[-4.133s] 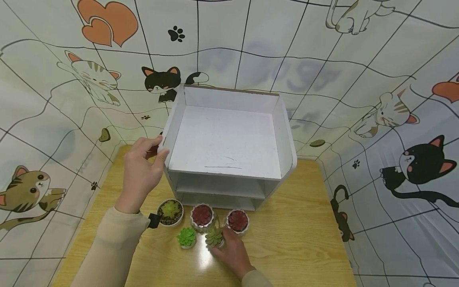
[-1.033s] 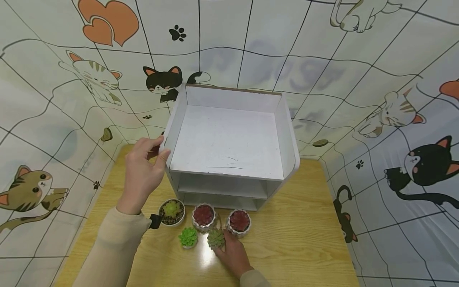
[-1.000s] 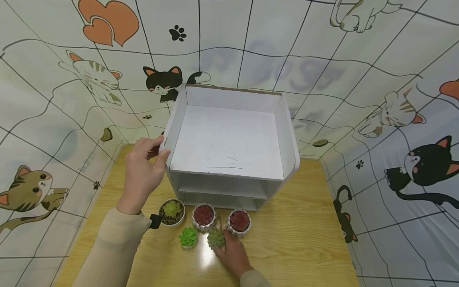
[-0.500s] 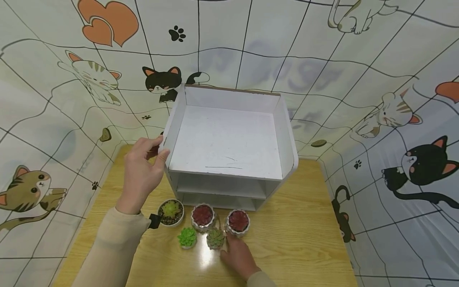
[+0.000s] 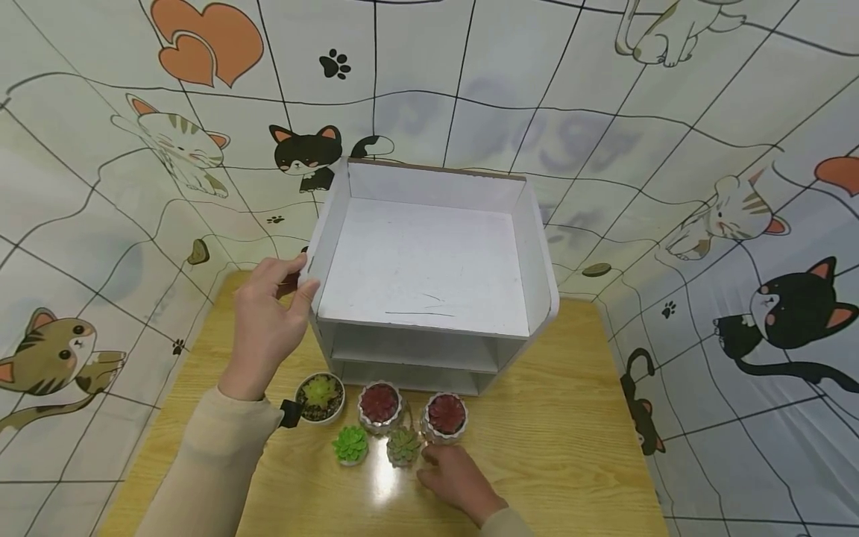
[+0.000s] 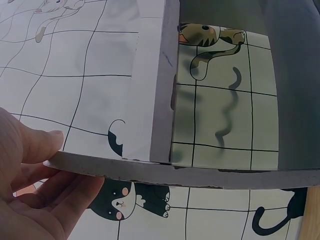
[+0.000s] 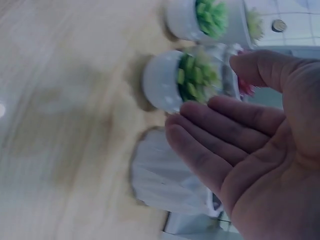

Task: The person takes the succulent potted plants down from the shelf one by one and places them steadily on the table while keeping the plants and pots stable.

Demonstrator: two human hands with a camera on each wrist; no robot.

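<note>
My left hand (image 5: 268, 321) pinches the left side panel of a white shelf unit (image 5: 423, 261); in the left wrist view, thumb and fingers lie on both faces of the panel's edge (image 6: 150, 169). My right hand (image 5: 459, 481) has its fingers extended and holds nothing. It is just right of a grey-green succulent (image 5: 403, 446) in a white pot and below a dark red succulent (image 5: 446, 414) in a scalloped pot. Left of these stand a bright green succulent (image 5: 350, 444), another red succulent (image 5: 379, 404) and a yellow-green one (image 5: 321, 395) in a round pot with gravel.
The wooden table (image 5: 550, 432) carries everything and meets cat-printed cloth walls (image 5: 429, 82) at the back and on both sides. Below the unit's top tray, open shelf compartments (image 5: 409, 349) face the pots.
My right hand has let go of the grey-green succulent and drawn back a little to the right. The succulent stands among the other pots. My left hand stays on the panel.
</note>
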